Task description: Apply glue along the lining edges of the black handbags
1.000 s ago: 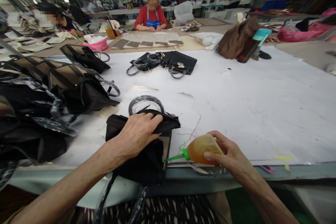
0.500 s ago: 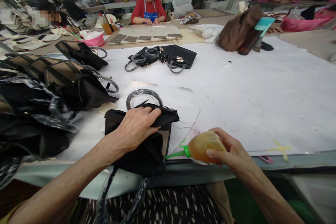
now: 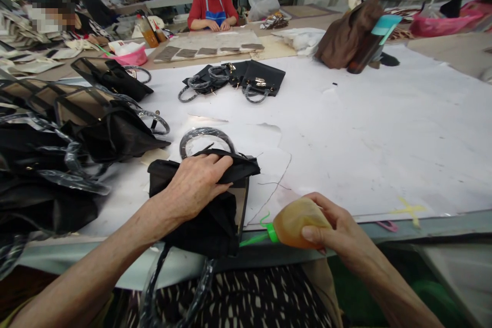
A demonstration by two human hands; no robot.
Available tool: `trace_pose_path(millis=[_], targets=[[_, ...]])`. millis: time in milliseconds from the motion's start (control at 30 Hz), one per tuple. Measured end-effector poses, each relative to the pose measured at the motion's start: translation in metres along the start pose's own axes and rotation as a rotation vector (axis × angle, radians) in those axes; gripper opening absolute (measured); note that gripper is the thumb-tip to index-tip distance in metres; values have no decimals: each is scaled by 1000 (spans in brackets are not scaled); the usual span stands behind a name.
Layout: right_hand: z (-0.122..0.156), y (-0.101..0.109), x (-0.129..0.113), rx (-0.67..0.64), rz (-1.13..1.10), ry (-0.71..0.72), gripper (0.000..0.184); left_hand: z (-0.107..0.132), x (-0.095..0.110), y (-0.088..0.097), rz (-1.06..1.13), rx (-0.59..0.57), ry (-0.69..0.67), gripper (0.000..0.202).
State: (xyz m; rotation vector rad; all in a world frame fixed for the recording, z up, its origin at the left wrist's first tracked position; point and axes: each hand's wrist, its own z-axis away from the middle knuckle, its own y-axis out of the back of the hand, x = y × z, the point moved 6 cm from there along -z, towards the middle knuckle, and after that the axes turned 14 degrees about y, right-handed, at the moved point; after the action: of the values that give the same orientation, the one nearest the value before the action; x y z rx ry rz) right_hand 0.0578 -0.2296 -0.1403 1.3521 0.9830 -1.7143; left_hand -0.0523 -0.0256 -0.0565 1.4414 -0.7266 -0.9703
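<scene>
A black handbag (image 3: 203,236) lies at the near edge of the table, one plastic-wrapped handle (image 3: 207,133) arching behind it and another hanging over the edge. My left hand (image 3: 202,179) is closed on the bag's folded upper flap, thumb toward the right. In my right hand (image 3: 326,225) is a squeeze bottle (image 3: 300,223) of amber liquid, gripped between thumb and fingers. Its green nozzle (image 3: 255,239) points left, with the tip close to the bag's lower right edge; whether they touch I cannot tell.
Several unfinished black bags (image 3: 103,128) crowd the left side. Small black bags (image 3: 265,79) lie farther back on the white paper (image 3: 365,138). A brown cloth bundle (image 3: 342,36) and a dark bottle with a turquoise cap (image 3: 384,36) stand behind. A person in red (image 3: 213,7) sits opposite.
My right hand has moved slightly down, bringing the bottle and its nozzle tip lower along the bag's right edge. My left hand keeps its hold on the flap. The view has shifted a little.
</scene>
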Motion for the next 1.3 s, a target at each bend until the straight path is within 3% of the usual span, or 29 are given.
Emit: trace_pose_path(millis=[267, 567, 1033, 1300], targets=[[12, -4, 20, 39, -97, -73, 36, -2, -1, 1, -11, -17, 19, 20], [19, -2, 33, 169, -159, -114, 38, 0, 0, 3, -2, 11, -8, 18], [33, -15, 29, 136, -214, -166, 35, -3, -1, 1, 8, 13, -4, 19], [48, -15, 17, 210, -64, -168, 42, -4, 0, 3, 39, -5, 5, 18]])
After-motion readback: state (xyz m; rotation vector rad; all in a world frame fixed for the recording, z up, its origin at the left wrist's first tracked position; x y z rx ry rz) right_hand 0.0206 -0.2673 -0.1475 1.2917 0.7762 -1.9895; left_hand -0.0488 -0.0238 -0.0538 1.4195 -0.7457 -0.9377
